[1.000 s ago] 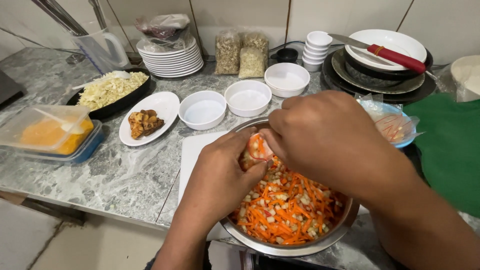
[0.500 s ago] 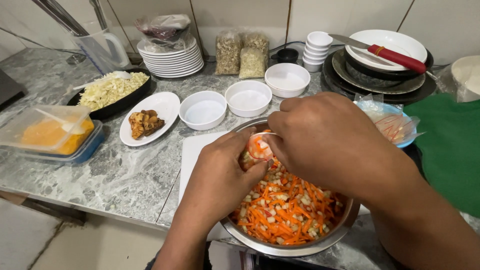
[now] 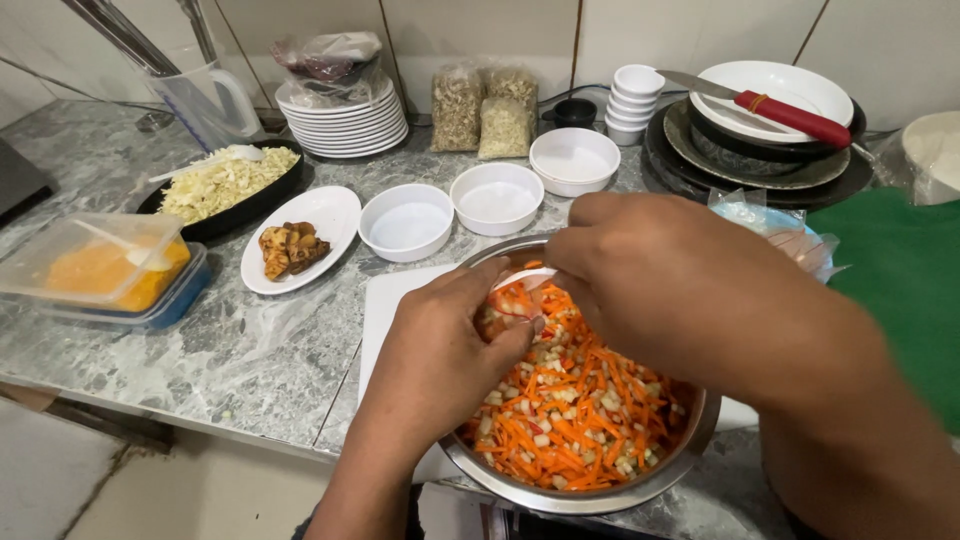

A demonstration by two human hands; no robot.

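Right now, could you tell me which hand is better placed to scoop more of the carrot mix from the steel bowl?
Probably the left hand: its fingers already rest inside the steel bowl, on the carrot mix. The right hand hovers above the rim, pinching a small white piece.

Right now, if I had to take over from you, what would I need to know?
Left hand: over the near rim of the steel bowl, its grip closed on a small white cup.
Right hand: above the bowl, fingers at the same cup.
The bowl sits on a white cutting board and holds a shredded carrot mix.
Done: carrot and pale diced bits are already in the bowl.
Left: three white bowls behind stand empty; the cabbage tray and the plate of fried pieces are untouched.
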